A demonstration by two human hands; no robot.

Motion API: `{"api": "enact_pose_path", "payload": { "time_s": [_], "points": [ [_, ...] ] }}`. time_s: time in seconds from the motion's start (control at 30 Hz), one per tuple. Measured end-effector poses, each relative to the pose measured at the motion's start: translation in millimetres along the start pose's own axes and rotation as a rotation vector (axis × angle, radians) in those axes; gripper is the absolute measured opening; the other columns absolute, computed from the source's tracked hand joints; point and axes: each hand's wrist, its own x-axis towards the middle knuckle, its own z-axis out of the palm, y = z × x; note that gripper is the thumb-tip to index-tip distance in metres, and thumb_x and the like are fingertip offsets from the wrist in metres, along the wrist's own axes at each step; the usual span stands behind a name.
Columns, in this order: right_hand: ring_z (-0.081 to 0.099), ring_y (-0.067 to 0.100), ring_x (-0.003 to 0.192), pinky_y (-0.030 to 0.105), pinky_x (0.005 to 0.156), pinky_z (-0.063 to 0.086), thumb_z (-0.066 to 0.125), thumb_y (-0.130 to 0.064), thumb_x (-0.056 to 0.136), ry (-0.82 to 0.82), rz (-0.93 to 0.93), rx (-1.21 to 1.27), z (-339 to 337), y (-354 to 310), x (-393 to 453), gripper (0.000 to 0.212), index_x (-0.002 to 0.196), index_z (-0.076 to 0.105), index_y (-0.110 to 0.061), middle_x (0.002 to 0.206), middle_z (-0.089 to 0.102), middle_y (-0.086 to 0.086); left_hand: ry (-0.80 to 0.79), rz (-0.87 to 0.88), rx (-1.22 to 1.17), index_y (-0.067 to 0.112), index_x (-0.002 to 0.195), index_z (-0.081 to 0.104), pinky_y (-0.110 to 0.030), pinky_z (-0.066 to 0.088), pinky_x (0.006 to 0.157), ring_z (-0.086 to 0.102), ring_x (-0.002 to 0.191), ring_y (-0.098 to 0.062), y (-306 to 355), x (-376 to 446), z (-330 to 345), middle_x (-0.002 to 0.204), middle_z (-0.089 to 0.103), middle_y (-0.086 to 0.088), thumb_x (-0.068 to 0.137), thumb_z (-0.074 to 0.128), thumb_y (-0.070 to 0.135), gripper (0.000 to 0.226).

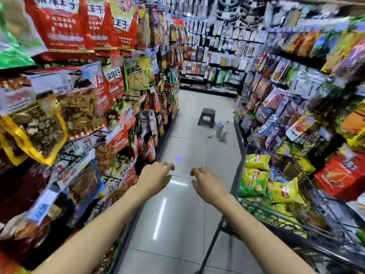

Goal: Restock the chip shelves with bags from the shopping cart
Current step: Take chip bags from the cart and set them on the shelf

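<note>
Hovering empty over the aisle, left hand (156,177) and right hand (207,181), fingers loosely curled, chip bags (256,175) in shopping cart (240,171) just right

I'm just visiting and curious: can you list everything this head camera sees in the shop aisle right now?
Shopping cart: one, dark wire frame, on the right beside the shelves.
Chip bags: several, yellow and green, piled in the cart; exact number unclear.
Left shelves: one long run, hung with many snack packs, mostly red, yellow and brown.
Right shelves: one long run, mixed-colour snack packs, blurred.
Back wall display: many small hanging packs, too small to tell apart.
Stool: one, dark grey, on the floor down the aisle.
Bottles: a small pale cluster on the floor by the stool.
Floor: light grey tiles.
Left hand: empty, fingers loosely curled, over the floor.
Right hand: empty, fingers loosely curled, left of the cart.
</note>
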Motion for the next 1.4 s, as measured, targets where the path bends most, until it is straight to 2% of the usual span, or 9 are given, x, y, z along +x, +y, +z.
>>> {"api": "enact_pose_path", "payload": {
  "time_s": [0.2,0.33,0.5,0.83,1.03,1.13,1.17,1.27,1.4],
  "points": [
    [0.051,0.031,0.115,0.034,0.075,0.035,0.045,-0.022,0.099,-0.007,0.118,0.025,10.5,32.0,118.2,0.031,0.13,0.05,-0.017,0.128,0.055,0.005,-0.041,0.077,-0.007,0.026,0.125,0.055,-0.037,0.047,0.079,0.06,0.11,-0.025,-52.7,125.5,21.3,0.122,0.06,0.003,0.096,0.051,0.035,0.031],
    [0.052,0.031,0.113,0.039,0.082,0.044,0.046,-0.024,0.099,0.024,0.187,0.051,9.9,61.1,200.2,0.03,0.128,0.051,-0.016,0.128,0.056,0.007,-0.069,0.127,0.004,0.026,0.127,0.055,-0.037,0.05,0.081,0.06,0.108,-0.025,-87.8,213.4,31.3,0.122,0.06,0.003,0.097,0.051,0.033,0.031],
    [0.05,0.032,0.115,0.04,0.085,0.043,0.046,-0.024,0.098,0.006,0.305,0.076,27.2,109.4,249.9,0.031,0.128,0.05,-0.016,0.126,0.057,0.007,-0.134,0.228,0.001,0.028,0.129,0.054,-0.035,0.046,0.085,0.056,0.116,-0.024,-90.0,309.5,55.9,0.124,0.059,0.004,0.097,0.05,0.033,0.032],
    [0.053,0.032,0.115,0.04,0.082,0.047,0.049,-0.025,0.097,-0.026,0.564,0.046,46.2,279.9,293.8,0.029,0.124,0.053,-0.016,0.123,0.06,0.008,-0.236,0.49,-0.023,0.029,0.128,0.053,-0.035,0.048,0.085,0.059,0.113,-0.023,8.3,484.5,143.5,0.124,0.06,0.005,0.097,0.048,0.034,0.031],
    [0.053,0.033,0.113,0.041,0.075,0.04,0.049,-0.022,0.098,0.0,0.677,0.011,30.6,401.1,319.4,0.025,0.12,0.051,-0.011,0.119,0.058,0.011,-0.267,0.604,-0.014,0.028,0.127,0.053,-0.035,0.05,0.084,0.059,0.11,-0.025,84.5,589.1,179.1,0.124,0.06,0.004,0.098,0.047,0.034,0.03],
    [0.052,0.033,0.117,0.04,0.085,0.044,0.049,-0.022,0.098,0.01,0.726,0.059,34.4,429.3,317.6,0.031,0.126,0.048,-0.009,0.121,0.057,0.012,-0.271,0.638,-0.007,0.026,0.129,0.053,-0.034,0.046,0.083,0.059,0.111,-0.027,110.8,613.3,185.7,0.127,0.058,0.002,0.099,0.046,0.032,0.031],
    [0.051,0.033,0.118,0.04,0.088,0.044,0.048,-0.021,0.097,-0.011,0.8,0.087,46.6,460.9,313.0,0.034,0.129,0.047,-0.01,0.124,0.057,0.013,-0.319,0.697,-0.001,0.025,0.129,0.052,-0.035,0.046,0.083,0.058,0.111,-0.028,141.5,638.4,205.9,0.127,0.058,0.002,0.099,0.046,0.032,0.031],
    [0.053,0.032,0.119,0.041,0.089,0.045,0.048,-0.022,0.098,-0.093,0.88,0.109,55.9,472.6,296.7,0.038,0.135,0.046,-0.013,0.13,0.056,0.009,-0.388,0.725,0.04,0.027,0.129,0.052,-0.037,0.047,0.084,0.058,0.113,-0.027,160.9,648.5,225.2,0.128,0.058,0.002,0.099,0.045,0.033,0.031],
    [0.056,0.03,0.118,0.043,0.09,0.05,0.046,-0.025,0.099,-0.084,1.027,0.138,62.5,509.0,281.9,0.031,0.129,0.049,-0.017,0.125,0.06,0.007,-0.443,0.85,0.011,0.022,0.125,0.054,-0.039,0.049,0.086,0.057,0.113,-0.031,199.6,677.1,260.4,0.125,0.058,-0.001,0.098,0.047,0.031,0.029]
  ]
}}
